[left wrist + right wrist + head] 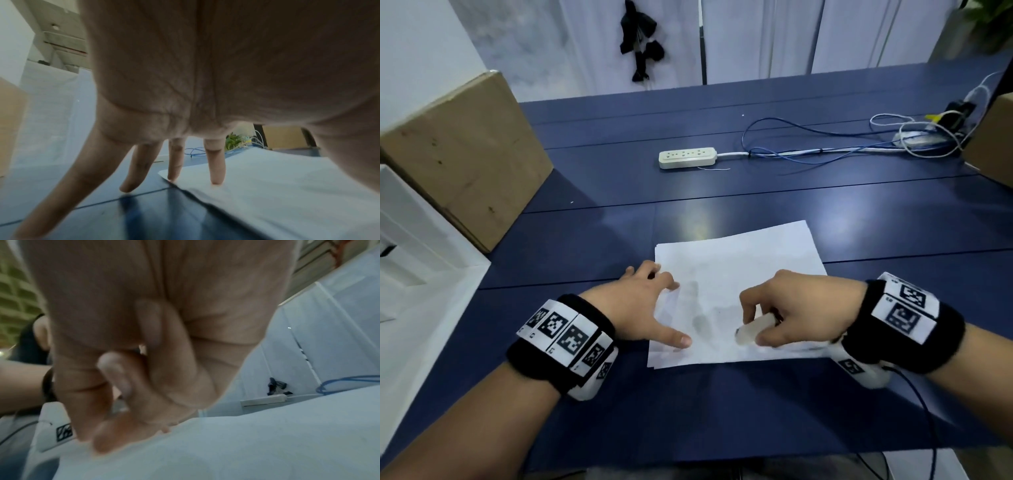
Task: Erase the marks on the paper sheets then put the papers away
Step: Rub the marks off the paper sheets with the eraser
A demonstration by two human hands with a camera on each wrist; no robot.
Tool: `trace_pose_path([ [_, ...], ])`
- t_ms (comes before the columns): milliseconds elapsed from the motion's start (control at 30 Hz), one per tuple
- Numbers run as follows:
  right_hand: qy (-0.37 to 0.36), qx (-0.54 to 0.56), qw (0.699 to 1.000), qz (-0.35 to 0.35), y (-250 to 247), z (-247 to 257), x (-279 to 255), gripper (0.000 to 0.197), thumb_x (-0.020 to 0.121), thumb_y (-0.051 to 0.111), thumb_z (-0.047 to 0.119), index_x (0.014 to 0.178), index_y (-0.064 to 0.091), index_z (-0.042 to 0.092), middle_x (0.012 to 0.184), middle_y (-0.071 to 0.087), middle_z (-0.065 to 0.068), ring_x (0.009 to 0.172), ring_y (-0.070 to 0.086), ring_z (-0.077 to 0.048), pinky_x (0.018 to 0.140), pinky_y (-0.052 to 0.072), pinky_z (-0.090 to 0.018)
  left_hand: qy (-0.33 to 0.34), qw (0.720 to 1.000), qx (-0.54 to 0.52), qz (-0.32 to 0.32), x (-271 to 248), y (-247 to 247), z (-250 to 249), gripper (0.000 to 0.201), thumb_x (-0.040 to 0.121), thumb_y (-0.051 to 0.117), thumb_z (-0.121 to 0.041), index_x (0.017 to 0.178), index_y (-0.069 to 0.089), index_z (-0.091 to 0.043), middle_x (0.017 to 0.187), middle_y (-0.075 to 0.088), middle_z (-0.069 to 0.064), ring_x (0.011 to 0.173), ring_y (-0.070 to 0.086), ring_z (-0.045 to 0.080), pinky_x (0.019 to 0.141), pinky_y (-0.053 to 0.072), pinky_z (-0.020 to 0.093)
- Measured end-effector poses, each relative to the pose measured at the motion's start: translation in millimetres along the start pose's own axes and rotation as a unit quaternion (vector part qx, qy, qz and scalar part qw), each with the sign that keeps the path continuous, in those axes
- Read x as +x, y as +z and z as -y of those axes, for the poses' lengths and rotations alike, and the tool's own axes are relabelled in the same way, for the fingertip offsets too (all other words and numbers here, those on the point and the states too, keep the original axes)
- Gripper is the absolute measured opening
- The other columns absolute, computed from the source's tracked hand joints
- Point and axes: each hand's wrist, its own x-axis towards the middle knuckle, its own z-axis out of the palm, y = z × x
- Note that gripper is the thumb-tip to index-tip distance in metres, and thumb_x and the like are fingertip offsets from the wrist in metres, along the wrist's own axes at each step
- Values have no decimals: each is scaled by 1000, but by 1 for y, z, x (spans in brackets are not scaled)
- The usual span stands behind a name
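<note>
Paper stack (739, 274) at table's (722, 411) 6 o'clock edge. Left hand (640, 305) splayed flat, pinning stack's 9 o'clock edge. Right hand (798, 308) curled round eraser (755, 329). Risk: only one edge pinned; hard rubbing could crease or skew sheets.

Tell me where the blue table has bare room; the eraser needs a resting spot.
Bare blue table lies between the white paper sheets and the cream power strip, and left of the sheets toward the brown cardboard box. The far right is crowded with tangled blue and white cables.
</note>
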Motion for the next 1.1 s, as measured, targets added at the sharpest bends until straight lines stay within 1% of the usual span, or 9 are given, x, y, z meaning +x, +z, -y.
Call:
trace_pose_path([
  [133, 46, 16, 995, -88, -23, -23, -13, 18, 80, 72, 31, 96, 65, 30, 67, 69, 11, 62, 57, 1, 59, 48, -23, 6, 998, 26, -57, -10, -20, -4, 91, 66, 57, -85, 144, 35, -45, 155, -1, -12, 150, 6, 25, 116, 15, 62],
  [233, 86, 37, 986, -137, -44, -42, -13, 13, 80, 74, 30, 89, 64, 29, 64, 71, 10, 59, 59, -2, 62, 50, -27, 69, 982, 38, -171, -7, -45, -17, 42, 88, 53, -64, 123, 58, -41, 126, 46, -8, 119, 49, 16, 105, 39, 44],
  [300, 104, 50, 977, -177, -54, -52, -6, 13, 80, 74, 29, 86, 63, 27, 63, 72, 7, 54, 57, -2, 59, 48, -27, 95, 974, 36, -200, 8, -58, -28, 21, 98, 49, -36, 112, 63, -34, 109, 57, -8, 107, 56, 16, 90, 46, 36],
  [400, 114, 62, 970, -205, -64, -61, 11, 13, 80, 74, 28, 86, 63, 26, 64, 72, 2, 51, 55, 1, 54, 48, -21, 103, 978, 43, -178, 38, -63, -41, 35, 91, 49, -18, 123, 55, -30, 114, 56, -7, 109, 54, 17, 91, 48, 38],
  [600, 79, 4, 992, -100, -61, -60, 49, 12, 81, 73, 26, 89, 64, 25, 67, 73, 4, 48, 55, 2, 50, 43, -15, 89, 985, 107, -107, 69, -49, -57, 70, 70, 73, -64, 127, 59, -26, 124, 50, -7, 113, 54, 17, 90, 49, 36],
  [700, 70, -42, 993, -88, -62, -61, 67, 15, 81, 72, 27, 93, 64, 24, 73, 75, 5, 57, 57, 5, 55, 40, -16, 99, 986, 81, -103, 74, -44, -50, 79, 63, 79, -65, 129, 59, -27, 124, 49, -9, 111, 54, 15, 90, 50, 37],
  [867, 84, -61, 988, -118, -62, -63, 81, 22, 81, 72, 30, 99, 65, 19, 80, 68, 2, 78, 57, -18, 69, 45, -28, 107, 986, 57, -113, 75, -42, -44, 82, 61, 79, -68, 131, 59, -28, 128, 51, -10, 114, 52, 14, 94, 48, 38],
  [1033, 18, -54, 998, 11, -49, -48, 59, 28, 79, 72, 48, 86, 64, 21, 61, 65, 8, 55, 54, -4, 51, 38, -14, 117, 986, 44, -109, 75, -38, -34, 102, 60, 80, -68, 142, 47, -19, 143, 44, -9, 126, 48, 13, 107, 39, 31],
  [1100, 15, -78, 997, 25, -52, -46, 62, 28, 79, 72, 48, 87, 65, 23, 61, 65, 8, 55, 53, -4, 52, 39, -17, 134, 985, 39, -98, 72, -37, -30, 106, 62, 81, -65, 147, 41, -17, 152, 35, -9, 134, 40, 10, 111, 29, 22],
])
